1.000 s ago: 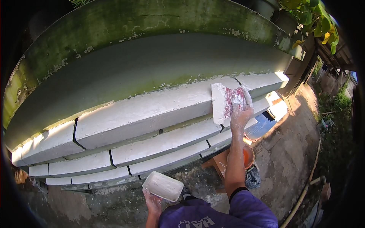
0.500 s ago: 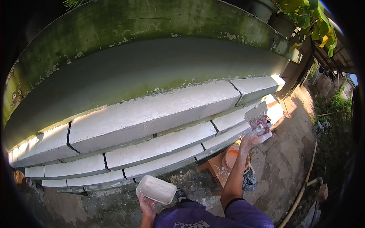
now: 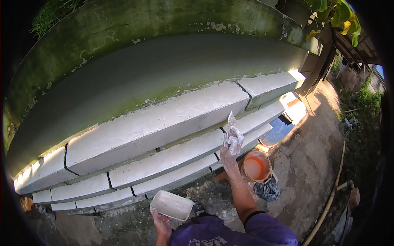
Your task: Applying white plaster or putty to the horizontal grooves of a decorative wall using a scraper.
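Observation:
My right hand [image 3: 230, 148] grips a plaster-coated trowel [image 3: 232, 129], turned almost edge-on with its point upward, in front of the pale stepped ledges [image 3: 156, 115] that curve across the middle. My left hand [image 3: 161, 221] holds a whitish rectangular tub [image 3: 172, 201] smeared with plaster, low near my body. An orange bucket [image 3: 256, 163] with pale liquid stands on the ground right of my right forearm, with a crumpled dark plastic bag [image 3: 266, 190] beside it.
A mossy curved wall [image 3: 164, 16] rises behind the ledges. A blue container [image 3: 274, 133] sits by their right end. A concrete path [image 3: 303, 164] runs along the right, bordered by a long pole [image 3: 328, 205] and weeds [image 3: 365, 102]. Leaves [image 3: 340, 16] hang at top right.
The trowel first moved right and down from the upper ledge, then came back left and turned from face-on to edge-on. My left hand and the tub have shifted only slightly.

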Demonstrator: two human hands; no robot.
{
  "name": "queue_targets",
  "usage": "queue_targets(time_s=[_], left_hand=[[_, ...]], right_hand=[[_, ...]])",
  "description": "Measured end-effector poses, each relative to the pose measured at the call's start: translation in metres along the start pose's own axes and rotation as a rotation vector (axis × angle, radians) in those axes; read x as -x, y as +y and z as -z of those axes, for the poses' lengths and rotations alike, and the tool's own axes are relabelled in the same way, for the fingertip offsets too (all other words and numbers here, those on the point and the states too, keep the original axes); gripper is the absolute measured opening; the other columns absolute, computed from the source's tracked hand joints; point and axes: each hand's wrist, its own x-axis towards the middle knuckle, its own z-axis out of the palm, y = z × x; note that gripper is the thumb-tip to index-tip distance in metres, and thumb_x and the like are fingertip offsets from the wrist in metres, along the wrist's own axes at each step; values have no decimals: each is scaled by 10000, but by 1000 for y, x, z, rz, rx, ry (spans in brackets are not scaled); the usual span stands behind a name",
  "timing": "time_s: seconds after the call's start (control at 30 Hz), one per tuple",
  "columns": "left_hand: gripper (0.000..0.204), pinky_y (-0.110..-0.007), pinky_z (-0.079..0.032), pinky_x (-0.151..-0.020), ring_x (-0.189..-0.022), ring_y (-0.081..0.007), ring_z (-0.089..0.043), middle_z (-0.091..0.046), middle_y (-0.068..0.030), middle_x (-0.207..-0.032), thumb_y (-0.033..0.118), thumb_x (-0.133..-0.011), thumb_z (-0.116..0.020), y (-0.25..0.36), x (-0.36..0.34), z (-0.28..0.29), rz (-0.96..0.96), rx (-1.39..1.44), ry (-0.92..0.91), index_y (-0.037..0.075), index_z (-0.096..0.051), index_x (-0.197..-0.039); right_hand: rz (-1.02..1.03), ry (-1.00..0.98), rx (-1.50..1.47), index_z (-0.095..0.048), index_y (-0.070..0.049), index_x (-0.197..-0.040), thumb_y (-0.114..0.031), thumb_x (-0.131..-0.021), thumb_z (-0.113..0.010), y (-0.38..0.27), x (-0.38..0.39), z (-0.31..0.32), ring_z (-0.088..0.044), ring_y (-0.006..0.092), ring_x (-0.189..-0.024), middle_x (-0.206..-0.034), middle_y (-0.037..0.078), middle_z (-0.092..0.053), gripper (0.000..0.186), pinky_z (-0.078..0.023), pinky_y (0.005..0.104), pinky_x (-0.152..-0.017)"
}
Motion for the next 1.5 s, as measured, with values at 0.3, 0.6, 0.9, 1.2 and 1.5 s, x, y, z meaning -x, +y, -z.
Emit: queue_targets(time_s=[0.3, 0.6, 0.9, 1.2, 1.5], left_hand=[[497, -399, -516, -786, -1132, -226, -546, -516, -29, -1300, 450, -952, -482, -8, -5, -6, -14, 14, 52, 189, -383, -1363], [496, -422, -506, -824, -1182, -238, -521, -500, -36, -1329, 445, -954, -476, -14, -5, -7, 7, 22, 42, 193, -378, -1370], [499, -454, -502, -850, -1200, -252, -511, -481, -44, -1357, 435, -958, -472, -11, 1, 9, -21, 42, 37, 194, -368, -1382], [543, -418, -493, -850, -1162, -234, -542, -526, -48, -1304, 499, -939, -484, -3, 10, 31, -14, 24, 57, 145, -417, -1345], [538, -472, -470, -904, -1219, -265, -501, -494, -57, -1346, 494, -945, -469, 9, 17, 63, -15, -10, 53, 161, -396, -1361]], right_hand=[[-95, 205, 86, -460, -19, -1074, 158, -807, -599, -3, -67, 11, -580, 354, -1033, -1155, 210, -540, 350, -534, 422, -831], [-229, -102, -233, -524, -42, -1076, 165, -793, -596, -59, -1, -17, -566, 363, -1045, -1122, 195, -547, 358, -532, 428, -795], [-179, 221, 11, -531, -25, -1005, 117, -780, -657, -17, -57, 3, -604, 320, -964, -1073, 169, -603, 294, -506, 396, -840], [-123, -74, -105, -674, -20, -1030, 68, -715, -706, -76, 1, -4, -608, 305, -1005, -1068, 119, -643, 328, -481, 442, -907], [134, 39, 58, -675, -47, -1018, 33, -710, -740, -53, -46, 8, -601, 299, -951, -1016, 96, -612, 324, -495, 421, -829]])
